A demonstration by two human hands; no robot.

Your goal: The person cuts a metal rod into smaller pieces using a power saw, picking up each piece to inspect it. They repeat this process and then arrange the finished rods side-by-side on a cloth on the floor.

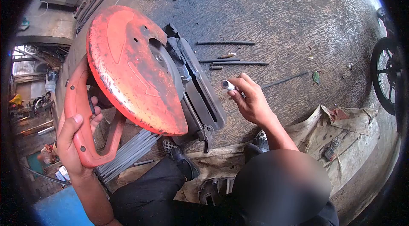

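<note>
My left hand [70, 149] is wrapped round the red handle [81, 123] of a chop saw, its fingers inside the loop by the trigger. The saw's scuffed red blade guard [128, 68] tilts over the dark metal base [202, 94]. Part of the grey cutting disc [172, 68] shows at the guard's cut-out, close to the clamp. To the right of the base, my right hand [251, 98] pinches a short, shiny piece of metal tube [228, 85], its hollow end facing left. The tube piece is apart from the saw.
Several dark rods [234, 43] and short cut pieces lie on the floor beyond the base. A bundle of grey rods [132, 151] lies beneath the handle. A stained cloth sheet [306, 132] spreads at the right, below a black spoked wheel [385, 74]. My shoes flank the base's near side.
</note>
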